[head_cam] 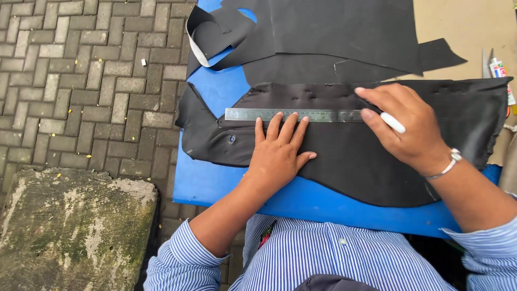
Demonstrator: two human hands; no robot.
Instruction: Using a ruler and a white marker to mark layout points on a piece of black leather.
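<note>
Left hand [279, 153]: open, fingers spread and flat, palm down on the black sheet [350, 156], fingertips touching the lower edge of the steel ruler [293, 115] and grasping nothing. Right hand [406, 126]: partly curled around a white marker [392, 123], which it grips between thumb and fingers; the forefinger reaches over the right end of the ruler. A bracelet [449, 164] circles the right wrist.

The ruler lies flat across the upper part of the black sheet, parallel to the near edge of the blue surface [215, 183]. The sheet spreads from near the left edge of the surface to its right edge, with a small round fitting [231, 139] near its left end. More black pieces [344, 32] lie overlapped at the far edge, one curled up at the far left corner.

Beyond the left edge: paving bricks [81, 81] and a mossy stone block [75, 226]. A small tube [498, 67] lies past the far right corner. No containers are visible.
</note>
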